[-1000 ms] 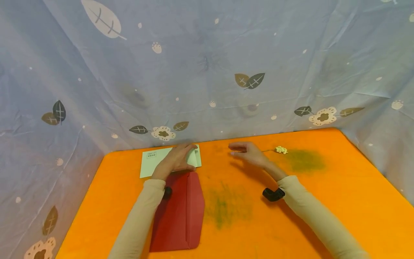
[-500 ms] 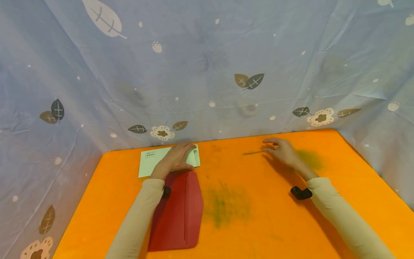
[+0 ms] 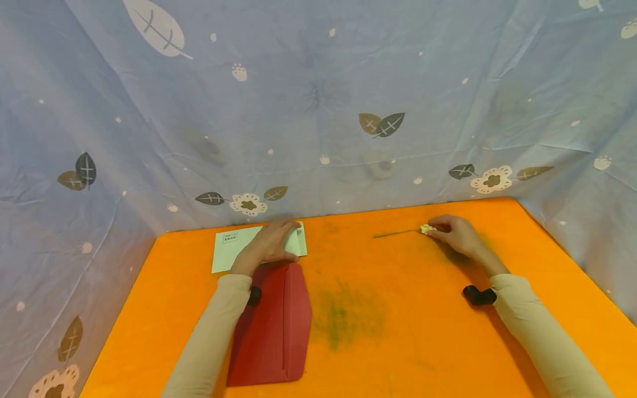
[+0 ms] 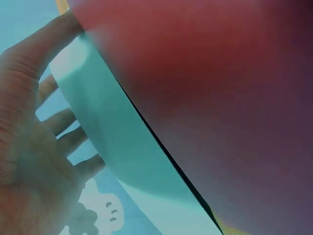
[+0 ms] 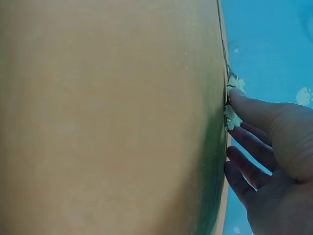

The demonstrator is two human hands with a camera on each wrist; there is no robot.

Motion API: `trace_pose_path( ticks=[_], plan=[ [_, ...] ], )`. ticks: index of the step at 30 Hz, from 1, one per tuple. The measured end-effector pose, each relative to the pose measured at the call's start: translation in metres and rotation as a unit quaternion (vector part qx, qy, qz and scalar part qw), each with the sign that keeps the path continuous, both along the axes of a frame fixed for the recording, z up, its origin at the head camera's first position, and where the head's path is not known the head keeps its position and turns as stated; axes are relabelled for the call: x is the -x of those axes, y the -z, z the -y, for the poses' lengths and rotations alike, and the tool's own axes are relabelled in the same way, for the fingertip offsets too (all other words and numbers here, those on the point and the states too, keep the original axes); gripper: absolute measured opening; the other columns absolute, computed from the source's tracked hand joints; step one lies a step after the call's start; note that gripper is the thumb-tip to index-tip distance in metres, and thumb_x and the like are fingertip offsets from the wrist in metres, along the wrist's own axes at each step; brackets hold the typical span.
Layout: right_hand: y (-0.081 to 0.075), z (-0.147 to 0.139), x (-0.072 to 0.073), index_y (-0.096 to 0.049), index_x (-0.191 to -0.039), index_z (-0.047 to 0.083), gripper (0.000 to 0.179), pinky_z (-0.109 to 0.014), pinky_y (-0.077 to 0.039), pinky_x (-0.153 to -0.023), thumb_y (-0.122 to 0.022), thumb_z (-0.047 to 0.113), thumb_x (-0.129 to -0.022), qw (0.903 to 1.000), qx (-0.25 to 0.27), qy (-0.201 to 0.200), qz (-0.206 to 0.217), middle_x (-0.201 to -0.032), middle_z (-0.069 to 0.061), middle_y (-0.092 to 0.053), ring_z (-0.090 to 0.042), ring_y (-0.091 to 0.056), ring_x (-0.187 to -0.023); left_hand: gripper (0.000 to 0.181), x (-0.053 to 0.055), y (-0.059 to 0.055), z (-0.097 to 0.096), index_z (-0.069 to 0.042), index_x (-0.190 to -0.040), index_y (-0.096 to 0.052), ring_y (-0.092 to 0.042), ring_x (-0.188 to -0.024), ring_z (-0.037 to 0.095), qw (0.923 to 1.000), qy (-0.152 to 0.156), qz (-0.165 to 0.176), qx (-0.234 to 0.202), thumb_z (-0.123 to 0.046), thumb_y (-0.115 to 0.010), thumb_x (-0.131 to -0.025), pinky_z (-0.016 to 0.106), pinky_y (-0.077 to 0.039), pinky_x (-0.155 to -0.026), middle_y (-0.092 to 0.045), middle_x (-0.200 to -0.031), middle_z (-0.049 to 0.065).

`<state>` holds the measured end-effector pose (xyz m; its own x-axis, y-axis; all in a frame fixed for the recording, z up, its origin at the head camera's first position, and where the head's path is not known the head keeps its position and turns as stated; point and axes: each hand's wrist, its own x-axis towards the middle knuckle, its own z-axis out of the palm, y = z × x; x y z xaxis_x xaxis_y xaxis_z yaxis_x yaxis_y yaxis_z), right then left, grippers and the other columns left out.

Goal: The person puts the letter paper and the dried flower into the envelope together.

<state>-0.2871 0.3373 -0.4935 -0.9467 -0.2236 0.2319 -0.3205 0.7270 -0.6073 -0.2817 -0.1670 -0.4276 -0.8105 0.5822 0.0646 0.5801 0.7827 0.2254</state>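
A yellow flower [image 3: 426, 229] lies at the back right of the orange table, its thin stem [image 3: 395, 234] pointing left. My right hand [image 3: 457, 235] pinches the blossom between thumb and fingers. The right wrist view has the thumb over the pale blossom [image 5: 234, 116], with the other fingers [image 5: 239, 183] behind and beside it. My left hand [image 3: 269, 247] rests with spread fingers across a pale green envelope [image 3: 231, 254] at the back left. Its thumb reaches the top edge of a red envelope [image 3: 266, 331]. In the left wrist view, fingers [image 4: 66, 120] meet the green envelope's [image 4: 105, 112] far edge.
A blue-grey curtain [image 3: 298, 110] with leaf and flower prints hangs behind and at both sides of the orange table [image 3: 413, 331]. Dark green stains [image 3: 343, 315] mark the tabletop between the arms. A black wrist device [image 3: 479, 296] sits on the right wrist.
My right hand has moved right along the stem to the flower and now pinches the blossom. The flower appears to lie slightly further left. My left hand and both envelopes have stayed in place.
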Motion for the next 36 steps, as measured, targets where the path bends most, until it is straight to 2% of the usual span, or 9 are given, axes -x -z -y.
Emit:
trace_pose_path(
  ticks=[1, 2, 5, 10, 17, 24, 27, 32, 36],
  plan=[
    [-0.033, 0.021, -0.023, -0.067, -0.116, -0.004, 0.036, -0.049, -0.043, -0.098, -0.072, 0.02, -0.091, 1.0, 0.0, -0.004, -0.007, -0.117, -0.025, -0.064, -0.042, -0.056, -0.11, 0.083, 0.0, 0.0, 0.0, -0.007, -0.135, -0.051, -0.052, -0.117, 0.035, 1.0, -0.001, 0.0, 0.0, -0.038, -0.089, -0.068, 0.05, -0.04, -0.102, -0.054, -0.133, 0.015],
    [-0.052, 0.031, -0.036, -0.067, -0.116, -0.004, 0.034, -0.05, -0.042, -0.099, -0.071, 0.02, -0.092, 0.9998, 0.005, -0.022, -0.001, -0.116, -0.024, -0.065, -0.041, -0.057, -0.11, 0.083, 0.0, -0.001, 0.0, -0.007, -0.135, -0.052, -0.052, -0.118, 0.035, 1.0, -0.001, 0.001, -0.001, -0.038, -0.089, -0.068, 0.05, -0.04, -0.102, -0.054, -0.133, 0.015],
    [-0.063, 0.041, -0.042, -0.065, -0.112, -0.01, 0.03, -0.057, -0.043, -0.092, -0.071, 0.009, -0.09, 0.9994, -0.03, -0.006, 0.015, -0.11, -0.031, -0.063, -0.046, -0.057, -0.102, 0.083, -0.001, -0.002, -0.001, -0.006, -0.135, -0.052, -0.051, -0.119, 0.035, 1.0, -0.002, 0.002, -0.002, -0.037, -0.09, -0.068, 0.049, -0.039, -0.104, -0.054, -0.134, 0.015],
    [-0.049, 0.035, -0.033, -0.069, -0.107, -0.004, 0.026, -0.052, -0.049, -0.084, -0.072, 0.015, -0.09, 0.9992, -0.026, -0.002, 0.031, -0.1, -0.022, -0.068, -0.036, -0.063, -0.09, 0.082, -0.002, -0.002, -0.001, -0.007, -0.135, -0.052, -0.051, -0.12, 0.035, 1.0, -0.003, 0.002, -0.002, -0.037, -0.089, -0.068, 0.05, -0.039, -0.104, -0.053, -0.136, 0.015],
    [-0.043, 0.038, -0.029, -0.071, -0.103, -0.003, 0.021, -0.049, -0.052, -0.083, -0.073, 0.013, -0.089, 0.9995, -0.016, -0.006, 0.027, -0.096, -0.018, -0.071, -0.034, -0.066, -0.089, 0.083, 0.0, 0.001, 0.002, -0.007, -0.135, -0.052, -0.051, -0.119, 0.035, 1.0, -0.004, 0.0, 0.003, -0.037, -0.089, -0.068, 0.051, -0.038, -0.103, -0.054, -0.134, 0.015],
    [-0.048, 0.041, -0.034, -0.071, -0.102, -0.003, 0.019, -0.023, -0.05, -0.076, -0.073, 0.01, -0.088, 0.9998, -0.006, -0.007, 0.019, -0.094, -0.015, -0.072, -0.029, -0.067, -0.087, 0.082, 0.0, 0.003, 0.001, -0.008, -0.135, -0.051, -0.051, -0.119, 0.035, 1.0, -0.004, 0.002, 0.002, -0.036, -0.09, -0.068, 0.051, -0.038, -0.104, -0.054, -0.133, 0.014],
    [-0.049, 0.041, -0.036, -0.071, -0.104, -0.003, 0.021, -0.017, -0.048, -0.071, -0.073, 0.01, -0.088, 0.9997, 0.01, -0.007, 0.022, -0.095, -0.017, -0.072, -0.027, -0.067, -0.086, 0.082, 0.0, 0.001, -0.001, -0.007, -0.135, -0.052, -0.051, -0.12, 0.035, 1.0, 0.0, 0.003, -0.001, -0.036, -0.089, -0.068, 0.051, -0.038, -0.104, -0.054, -0.133, 0.015],
    [-0.046, 0.045, -0.036, -0.068, -0.113, -0.006, 0.032, -0.017, -0.046, -0.063, -0.072, 0.016, -0.09, 0.996, 0.052, 0.001, 0.073, -0.101, -0.02, -0.071, -0.016, -0.063, -0.081, 0.083, 0.0, 0.0, -0.002, -0.007, -0.135, -0.051, -0.052, -0.118, 0.034, 1.0, -0.003, 0.003, 0.001, -0.037, -0.09, -0.068, 0.05, -0.039, -0.103, -0.054, -0.132, 0.014],
    [-0.043, 0.056, -0.036, -0.065, -0.118, -0.009, 0.037, -0.019, -0.048, -0.064, -0.071, 0.015, -0.091, 0.9863, 0.11, 0.005, 0.123, -0.105, -0.023, -0.069, -0.007, -0.061, -0.078, 0.084, 0.0, 0.0, -0.001, -0.007, -0.136, -0.051, -0.052, -0.118, 0.034, 1.0, -0.004, 0.007, 0.003, -0.037, -0.09, -0.068, 0.049, -0.038, -0.104, -0.054, -0.133, 0.014]
  ],
)
